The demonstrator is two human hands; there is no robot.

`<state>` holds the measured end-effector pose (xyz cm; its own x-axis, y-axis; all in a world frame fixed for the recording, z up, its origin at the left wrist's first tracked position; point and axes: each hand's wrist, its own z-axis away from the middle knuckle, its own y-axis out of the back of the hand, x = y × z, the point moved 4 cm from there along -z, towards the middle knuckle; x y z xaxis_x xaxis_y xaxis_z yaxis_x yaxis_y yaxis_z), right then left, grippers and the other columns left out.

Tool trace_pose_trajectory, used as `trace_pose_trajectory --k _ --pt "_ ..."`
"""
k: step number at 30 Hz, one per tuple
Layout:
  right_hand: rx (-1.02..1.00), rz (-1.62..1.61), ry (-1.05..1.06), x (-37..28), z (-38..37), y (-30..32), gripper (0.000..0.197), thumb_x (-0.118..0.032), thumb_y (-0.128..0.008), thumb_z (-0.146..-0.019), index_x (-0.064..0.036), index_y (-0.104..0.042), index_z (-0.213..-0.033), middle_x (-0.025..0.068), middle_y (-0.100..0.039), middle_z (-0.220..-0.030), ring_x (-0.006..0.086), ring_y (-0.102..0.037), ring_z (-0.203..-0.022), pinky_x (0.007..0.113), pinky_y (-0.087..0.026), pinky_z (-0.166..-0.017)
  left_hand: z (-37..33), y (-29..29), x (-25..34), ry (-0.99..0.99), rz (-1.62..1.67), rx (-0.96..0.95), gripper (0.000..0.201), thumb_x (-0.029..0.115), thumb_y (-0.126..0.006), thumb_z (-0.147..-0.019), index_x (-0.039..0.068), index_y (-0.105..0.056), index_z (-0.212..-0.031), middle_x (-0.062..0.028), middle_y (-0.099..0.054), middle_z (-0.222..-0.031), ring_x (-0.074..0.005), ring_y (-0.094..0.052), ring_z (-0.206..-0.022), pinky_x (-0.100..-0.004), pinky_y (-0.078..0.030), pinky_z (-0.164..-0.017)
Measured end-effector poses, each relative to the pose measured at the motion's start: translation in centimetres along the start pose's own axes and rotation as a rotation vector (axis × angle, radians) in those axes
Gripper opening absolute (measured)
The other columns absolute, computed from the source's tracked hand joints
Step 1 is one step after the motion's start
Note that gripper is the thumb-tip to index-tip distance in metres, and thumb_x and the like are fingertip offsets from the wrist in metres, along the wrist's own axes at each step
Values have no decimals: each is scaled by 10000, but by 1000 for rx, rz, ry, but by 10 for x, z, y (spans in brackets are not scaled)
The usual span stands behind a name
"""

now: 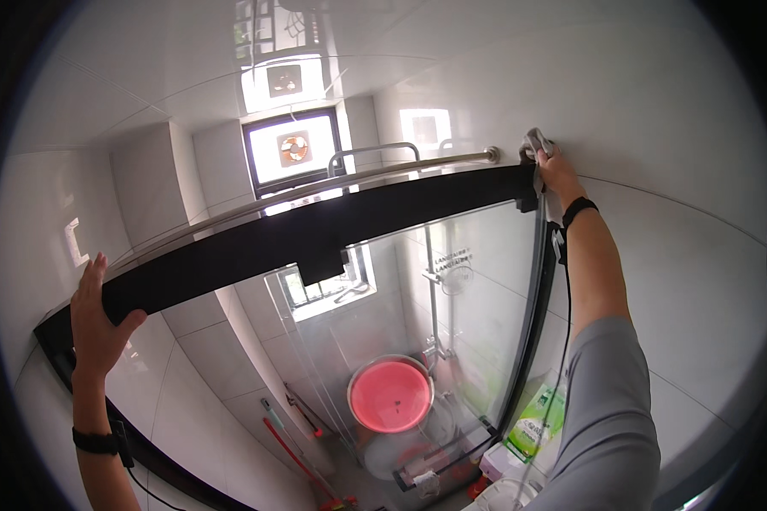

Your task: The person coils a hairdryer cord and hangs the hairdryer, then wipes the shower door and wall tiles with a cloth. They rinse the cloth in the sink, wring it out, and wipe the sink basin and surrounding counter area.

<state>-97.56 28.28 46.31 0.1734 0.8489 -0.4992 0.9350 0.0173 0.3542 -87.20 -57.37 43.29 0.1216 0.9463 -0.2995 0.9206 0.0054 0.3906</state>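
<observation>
A wide black top rail [222, 247] of a glass shower enclosure spans the view, rising from left to right. My left hand [98, 328] rests against the rail's left end, fingers stretched upward and thumb spread apart on its face. At the opposite end, my right hand [559, 175] grips a crumpled greyish cloth [533, 145], which lies over the rail's end by the wall. Part of the cloth is hidden by the fingers. Below the rail hangs the clear glass panel [494, 315] in its black frame.
A metal curtain rod [315, 187] runs behind the rail, in front of a window with a fan [294, 149]. Below are a pink basin [392, 396], a red-handled stick [294, 451] and a green-and-white package [537, 417]. A shower fixture [433, 289] is on the wall.
</observation>
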Motion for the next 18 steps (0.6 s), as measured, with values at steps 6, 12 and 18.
trace_pose_trajectory --k 6,12,18 --pt "-159 81 94 -19 -8 -12 591 -496 -457 -940 -4 -576 -1245 288 -645 -1163 448 -610 -1106 505 -470 -976 1 4 -6 61 6 -63 1032 690 -672 -769 19 -357 -1487 -187 -429 -1505 -381 -334 -1434 -504 -278 -1143" --pt "-105 68 304 -154 104 24 524 -477 -406 -972 -51 -585 -1219 241 -678 -1095 421 -639 -1056 504 -496 -906 1 1 -6 -2 -30 7 1012 704 -647 -791 11 -372 -1475 -207 -445 -1485 -384 -342 -1432 -524 -313 -1128" --pt "-134 -46 418 -321 215 44 452 -465 -427 -973 -109 -672 -1106 142 -722 -1016 358 -690 -974 472 -530 -884 -5 -4 -3 11 13 15 992 667 -665 -796 10 -368 -1477 -224 -427 -1492 -376 -339 -1435 -533 -306 -1131"
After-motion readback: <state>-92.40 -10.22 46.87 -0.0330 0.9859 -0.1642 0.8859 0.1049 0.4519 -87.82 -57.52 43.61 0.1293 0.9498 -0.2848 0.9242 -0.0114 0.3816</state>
